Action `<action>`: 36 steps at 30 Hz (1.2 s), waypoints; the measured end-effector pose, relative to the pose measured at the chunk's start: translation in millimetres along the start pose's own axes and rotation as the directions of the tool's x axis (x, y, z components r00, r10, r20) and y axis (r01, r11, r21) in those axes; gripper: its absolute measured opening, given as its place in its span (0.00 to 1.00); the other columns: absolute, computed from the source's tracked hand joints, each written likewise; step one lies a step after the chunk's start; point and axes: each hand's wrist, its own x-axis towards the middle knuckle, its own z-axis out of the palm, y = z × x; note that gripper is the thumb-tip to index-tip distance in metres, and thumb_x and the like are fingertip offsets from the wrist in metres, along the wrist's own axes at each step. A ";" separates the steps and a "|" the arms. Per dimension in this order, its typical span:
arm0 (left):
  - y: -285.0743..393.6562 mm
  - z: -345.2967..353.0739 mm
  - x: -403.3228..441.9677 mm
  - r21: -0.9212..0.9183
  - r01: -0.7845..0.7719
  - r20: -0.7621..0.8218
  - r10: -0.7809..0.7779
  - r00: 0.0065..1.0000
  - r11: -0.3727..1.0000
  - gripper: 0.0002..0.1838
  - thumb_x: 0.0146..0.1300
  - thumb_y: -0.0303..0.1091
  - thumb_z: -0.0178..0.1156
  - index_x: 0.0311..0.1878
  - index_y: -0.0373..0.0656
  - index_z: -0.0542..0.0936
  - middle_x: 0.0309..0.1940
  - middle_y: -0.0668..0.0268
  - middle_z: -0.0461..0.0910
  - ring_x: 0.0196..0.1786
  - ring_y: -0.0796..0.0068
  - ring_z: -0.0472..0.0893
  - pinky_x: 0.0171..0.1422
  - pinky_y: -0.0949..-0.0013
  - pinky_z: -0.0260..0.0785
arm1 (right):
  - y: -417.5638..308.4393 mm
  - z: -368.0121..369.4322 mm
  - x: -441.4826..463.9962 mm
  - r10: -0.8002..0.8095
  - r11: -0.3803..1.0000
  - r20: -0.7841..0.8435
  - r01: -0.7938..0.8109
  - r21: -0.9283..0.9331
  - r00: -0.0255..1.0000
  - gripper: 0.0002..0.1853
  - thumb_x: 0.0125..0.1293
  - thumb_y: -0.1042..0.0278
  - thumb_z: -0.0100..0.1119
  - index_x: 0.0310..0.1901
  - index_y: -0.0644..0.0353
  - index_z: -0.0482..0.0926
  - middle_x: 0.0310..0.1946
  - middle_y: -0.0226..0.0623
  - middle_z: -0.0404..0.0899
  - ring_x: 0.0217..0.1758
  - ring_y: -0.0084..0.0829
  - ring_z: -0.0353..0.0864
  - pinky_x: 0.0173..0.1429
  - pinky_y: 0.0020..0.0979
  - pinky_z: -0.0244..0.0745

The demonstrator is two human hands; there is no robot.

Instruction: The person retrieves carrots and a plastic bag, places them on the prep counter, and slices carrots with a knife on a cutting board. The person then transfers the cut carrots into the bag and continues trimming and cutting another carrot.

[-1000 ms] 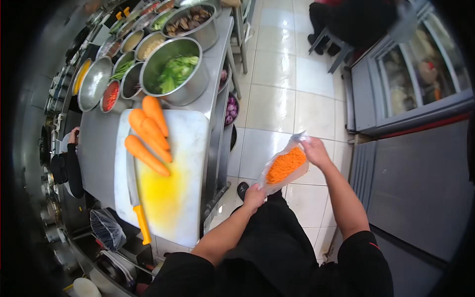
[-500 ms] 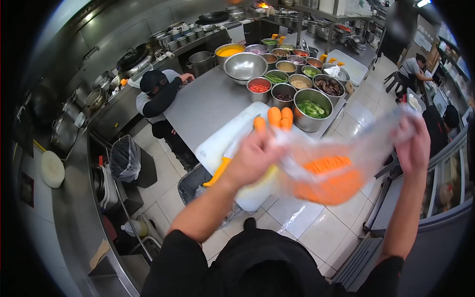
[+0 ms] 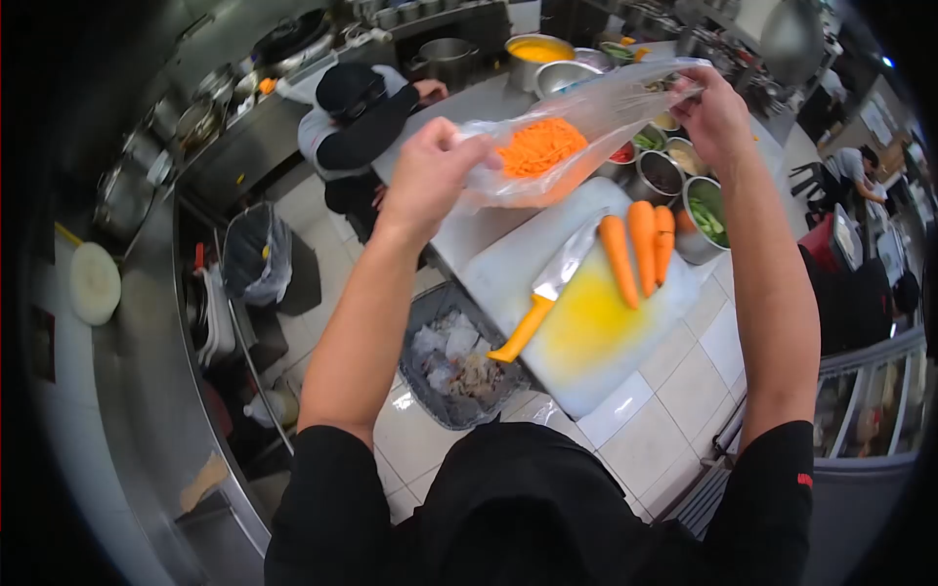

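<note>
Both hands hold up a clear plastic bag (image 3: 606, 98) by its two ends, stretched wide above the table. Inside it lies a heap of shredded carrot (image 3: 540, 146). My left hand (image 3: 430, 176) pinches the bag's left end, fingers closed. At the other end, my right hand (image 3: 711, 112) grips the plastic near the rim. Below them is a white cutting board (image 3: 547, 366) with a yellow stain. On it rest a knife (image 3: 567, 266) with a yellow handle and three whole carrots (image 3: 642, 244).
Metal pots of cut vegetables (image 3: 705, 215) stand behind the carrots. A bin with scraps (image 3: 454, 361) sits below the board's left edge. A co-worker (image 3: 357, 127) leans on the table at the left. A second lined bin (image 3: 264, 254) stands on the tiled floor.
My hands have raised the bag and carried it left, from the board's right side to over its far end. The view has shifted, and the knife and carrots are now uncovered.
</note>
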 end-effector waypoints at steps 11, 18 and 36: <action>-84.1 -35.4 12.0 0.439 0.093 -0.136 -0.036 0.990 0.894 0.24 0.63 0.36 0.69 0.61 0.42 0.77 0.53 0.48 0.82 0.54 0.60 0.82 0.58 0.61 0.75 | 102.6 -4.5 18.6 -0.339 0.616 -0.108 0.134 -0.776 0.935 0.24 0.69 0.61 0.63 0.60 0.68 0.74 0.50 0.45 0.76 0.47 0.40 0.78 0.61 0.40 0.74; -59.9 -1.1 -27.4 0.928 -0.017 -0.158 0.432 0.888 0.373 0.18 0.66 0.46 0.70 0.54 0.47 0.87 0.67 0.46 0.76 0.74 0.44 0.69 0.76 0.46 0.63 | 99.6 21.6 -55.1 -0.484 0.261 0.716 0.864 -0.430 0.503 0.09 0.64 0.71 0.68 0.45 0.60 0.84 0.43 0.41 0.85 0.47 0.44 0.85 0.54 0.42 0.80; -148.8 6.4 67.7 -0.192 0.497 -0.207 -0.530 0.822 0.846 0.22 0.68 0.26 0.50 0.64 0.33 0.74 0.56 0.47 0.81 0.62 0.54 0.82 0.64 0.52 0.79 | 202.4 32.3 35.5 0.011 -0.042 0.297 0.297 -0.954 0.955 0.40 0.60 0.56 0.69 0.72 0.63 0.65 0.45 0.55 0.88 0.50 0.52 0.88 0.57 0.46 0.83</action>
